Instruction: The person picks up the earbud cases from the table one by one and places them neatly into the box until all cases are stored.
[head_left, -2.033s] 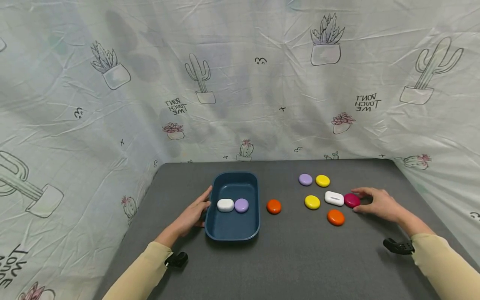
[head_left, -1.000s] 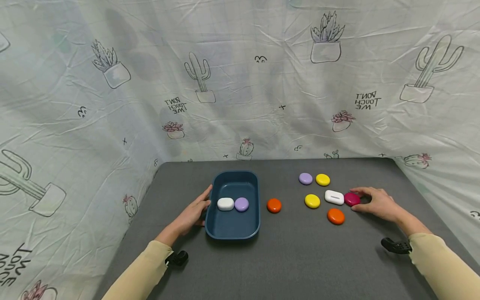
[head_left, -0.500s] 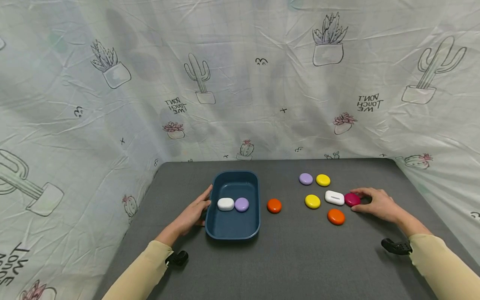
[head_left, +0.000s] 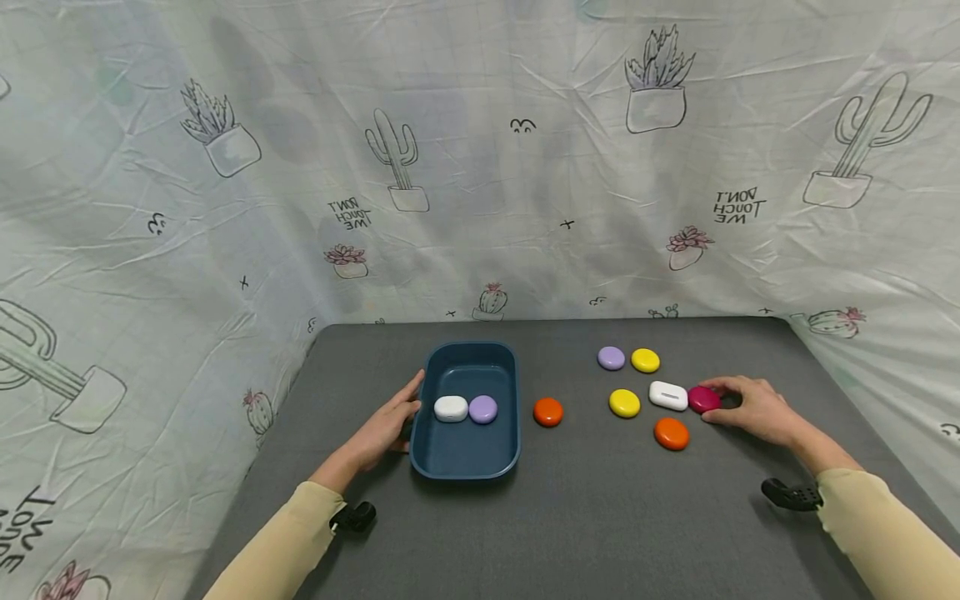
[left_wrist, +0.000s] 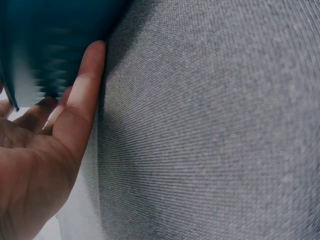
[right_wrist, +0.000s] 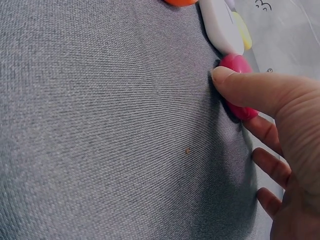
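At the table's right, my right hand [head_left: 757, 408] has thumb and forefinger on opposite sides of a glossy crimson round disc [head_left: 703, 399]. In the right wrist view the thumb lies along the near side of the crimson disc [right_wrist: 236, 64], its other fingers apart. A white rounded block [head_left: 667, 396] sits right beside the disc. My left hand [head_left: 382, 429] rests with extended fingers against the left wall of a dark blue tray [head_left: 465, 467]. The left wrist view shows those fingers [left_wrist: 90, 75] along the tray's outside. Inside the tray lie a white rounded block [head_left: 451, 409] and a lilac disc [head_left: 483, 409].
An orange disc [head_left: 548, 412] lies just right of the tray. Farther right are another orange disc [head_left: 671, 433], two yellow discs [head_left: 625, 403] and a lilac disc [head_left: 611, 358]. A printed cloth [head_left: 480, 167] hangs behind the grey table [head_left: 585, 533].
Almost nothing differs. The right hand's thumb and wrist have shifted very slightly left since two seconds ago, while the crimson disc stays in place. The left hand and tray have not moved.
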